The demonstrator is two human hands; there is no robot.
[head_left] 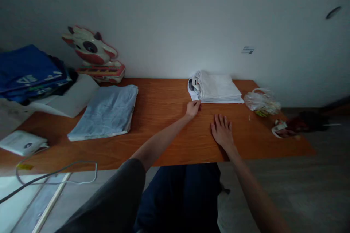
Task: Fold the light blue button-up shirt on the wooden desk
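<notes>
— Both hands are out on the worktop (164,142): left hand (193,109) with fingers curled, touching the front corner of the folded white garment (217,87); right hand (222,131) flat and spread, holding nothing.

— How far along?

— That white piece looks finished — folded square by the wall. The light blue garment (106,112) lies well apart to the left, only loosely folded, probably still to do.

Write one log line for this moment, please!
left hand: touching folded white shirt | right hand: flat on wooden table
</notes>
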